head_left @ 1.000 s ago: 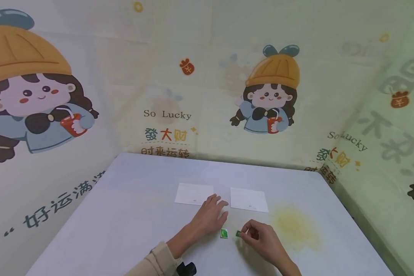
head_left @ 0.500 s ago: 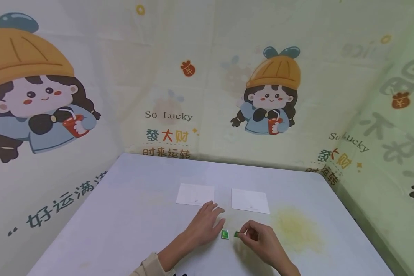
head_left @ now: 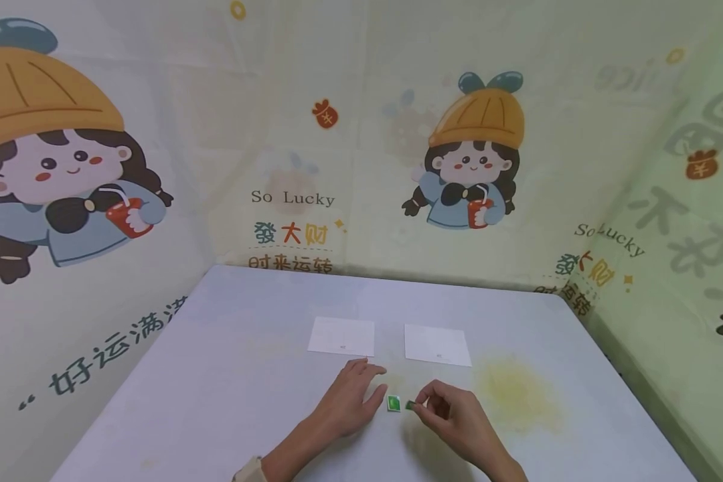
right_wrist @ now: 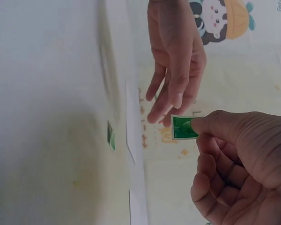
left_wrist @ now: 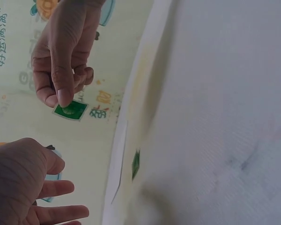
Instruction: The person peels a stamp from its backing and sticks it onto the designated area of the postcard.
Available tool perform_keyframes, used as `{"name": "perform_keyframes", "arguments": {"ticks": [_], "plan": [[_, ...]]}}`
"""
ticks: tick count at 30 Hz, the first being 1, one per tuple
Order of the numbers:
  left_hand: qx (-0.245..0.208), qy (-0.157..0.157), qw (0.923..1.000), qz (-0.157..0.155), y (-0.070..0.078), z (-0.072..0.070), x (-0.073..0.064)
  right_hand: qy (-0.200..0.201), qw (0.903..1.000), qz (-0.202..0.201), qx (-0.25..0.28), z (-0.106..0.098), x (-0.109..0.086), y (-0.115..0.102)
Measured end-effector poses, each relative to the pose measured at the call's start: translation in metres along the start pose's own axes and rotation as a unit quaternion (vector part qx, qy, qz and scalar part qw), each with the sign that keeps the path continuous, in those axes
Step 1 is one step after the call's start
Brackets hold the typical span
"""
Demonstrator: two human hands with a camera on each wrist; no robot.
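Note:
My right hand [head_left: 454,418] pinches a small green postage stamp [right_wrist: 181,127] between thumb and forefinger, holding it above the table near its front middle. The stamp has a pale border, and the thumb covers part of it. A second green stamp [head_left: 393,403] lies on the white table, just left of the held one in the head view. My left hand [head_left: 347,402] hovers to the left of that stamp, fingers extended and apart, holding nothing. In the left wrist view the lying stamp [left_wrist: 136,164] appears edge-on, and the held stamp [left_wrist: 70,110] shows its green face.
Two flat white paper rectangles lie side by side beyond the hands, a left one [head_left: 341,336] and a right one [head_left: 438,345], each with a small mark near its front edge. The white table [head_left: 217,375] meets a cartoon-printed cloth wall [head_left: 373,221] at the back.
My left hand has drawn back toward me and left, away from the left paper. My right hand has shifted slightly left with its stamp, closer to the lying one.

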State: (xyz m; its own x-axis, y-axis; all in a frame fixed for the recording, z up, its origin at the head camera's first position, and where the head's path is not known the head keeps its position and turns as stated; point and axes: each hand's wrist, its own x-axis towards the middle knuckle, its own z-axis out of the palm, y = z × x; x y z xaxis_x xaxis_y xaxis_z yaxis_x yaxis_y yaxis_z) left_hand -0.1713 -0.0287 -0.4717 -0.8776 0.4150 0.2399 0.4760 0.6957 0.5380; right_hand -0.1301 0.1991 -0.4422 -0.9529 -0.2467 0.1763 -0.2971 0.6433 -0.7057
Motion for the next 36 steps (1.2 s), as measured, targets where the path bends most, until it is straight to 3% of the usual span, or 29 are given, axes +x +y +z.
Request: {"name": "perform_keyframes", "arguments": {"ticks": [9,20,23,29,36], "plan": [[-0.042,0.008,0.9991,0.001,0.01,-0.01,-0.011,0.022,0.9991,-0.035,0.004,0.001,-0.002,-0.009],[-0.117,0.03,0.9927,-0.003,0.017,-0.017,-0.02,0.081,0.9944,-0.067,-0.012,0.01,-0.007,-0.014],[-0.161,0.023,0.9866,-0.001,0.019,-0.018,-0.021,0.101,0.9917,-0.078,-0.015,0.012,-0.008,-0.016],[-0.261,-0.014,0.9651,-0.019,0.025,-0.02,-0.023,0.151,0.979,-0.135,-0.024,0.014,-0.009,-0.019],[-0.302,-0.025,0.9527,-0.018,0.031,-0.022,-0.024,0.185,0.9653,-0.172,-0.065,0.016,-0.01,-0.025]]}}
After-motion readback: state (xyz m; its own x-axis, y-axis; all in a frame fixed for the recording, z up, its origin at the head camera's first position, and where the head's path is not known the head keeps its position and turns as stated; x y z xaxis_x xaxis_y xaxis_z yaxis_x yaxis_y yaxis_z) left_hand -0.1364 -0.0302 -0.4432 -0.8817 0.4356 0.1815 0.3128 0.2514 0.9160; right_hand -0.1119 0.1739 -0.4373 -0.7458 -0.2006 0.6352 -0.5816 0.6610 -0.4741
